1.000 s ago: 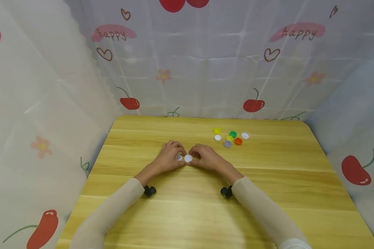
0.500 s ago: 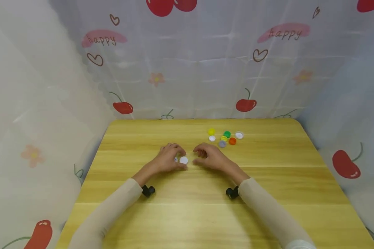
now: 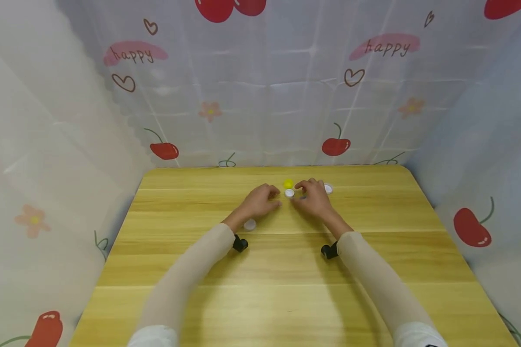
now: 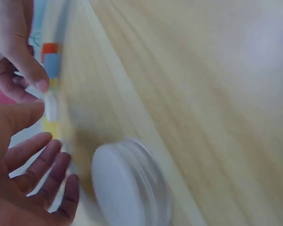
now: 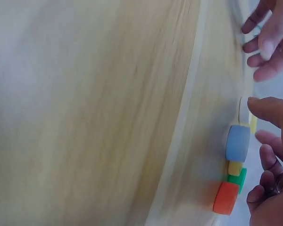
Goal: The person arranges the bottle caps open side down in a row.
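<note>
A small white bottle cap (image 3: pixel 289 193) lies on the table between my two hands, beside a yellow cap (image 3: pixel 288 184). My left hand (image 3: pixel 260 200) reaches toward it from the left, thumb and fingers spread and holding nothing. From the other side my right hand (image 3: pixel 314 200) hovers with its thumb tip close to the white cap; whether they touch I cannot tell. Under the right hand sit a grey-blue cap (image 5: pixel 237 143), an orange cap (image 5: pixel 226 197), a green cap (image 5: pixel 242 179) and a smaller yellow cap (image 5: pixel 235 168). A white stack of caps (image 4: pixel 118 186) stands near my left wrist.
A wider white cap (image 3: pixel 328 188) lies just beyond the right hand. The wooden table (image 3: pixel 260 289) ends at a back edge against a printed curtain (image 3: pixel 260 120), which also encloses both sides. Black wrist cameras hang under both sleeves.
My hands have come apart from the white caps at the middle. The stack stays behind on the table, while both hands have moved right and farther back to the loose caps.
</note>
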Tool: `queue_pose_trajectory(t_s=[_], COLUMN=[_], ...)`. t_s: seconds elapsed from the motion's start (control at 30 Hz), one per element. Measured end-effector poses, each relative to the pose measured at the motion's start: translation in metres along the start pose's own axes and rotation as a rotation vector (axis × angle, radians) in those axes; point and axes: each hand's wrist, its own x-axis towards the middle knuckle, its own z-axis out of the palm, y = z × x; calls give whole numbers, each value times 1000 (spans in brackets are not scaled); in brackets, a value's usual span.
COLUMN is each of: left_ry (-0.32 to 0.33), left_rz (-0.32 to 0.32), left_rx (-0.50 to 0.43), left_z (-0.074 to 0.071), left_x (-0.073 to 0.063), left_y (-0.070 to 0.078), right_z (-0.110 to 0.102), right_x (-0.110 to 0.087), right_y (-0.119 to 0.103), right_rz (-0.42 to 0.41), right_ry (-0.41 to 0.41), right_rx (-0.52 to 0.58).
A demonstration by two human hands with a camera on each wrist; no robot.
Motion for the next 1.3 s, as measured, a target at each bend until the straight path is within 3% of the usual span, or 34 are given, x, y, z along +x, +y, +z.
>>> queue_pose_trajectory(t_s=[0.17,0.3,0.5,0.8,0.93,1.13,1.3], left_ry=[68,55,32,47,20,5,26], left_rz=[-51,-39,-69,-52,37,138,230], left_rx=[15,60,65,88,50,-129,-246], left_z=[7,11,15,16,11,-8,-9], left_x=[22,33,39,41,32,3,-21], left_y=[7,15,23,20,13,6,5], right_z=[0,1,5,4,3,-6,-14], right_x=[7,10,11,12,6,-12,-33], right_y=[-1,-1,2,6,10,6,-2], right_rz=[-31,-65,-90,-97,-142,-238,-268], right_ry=[-46,-28,-22,-38,-38,-45,-44], right_rx=[-51,-77,-87,-57,-16,206,346])
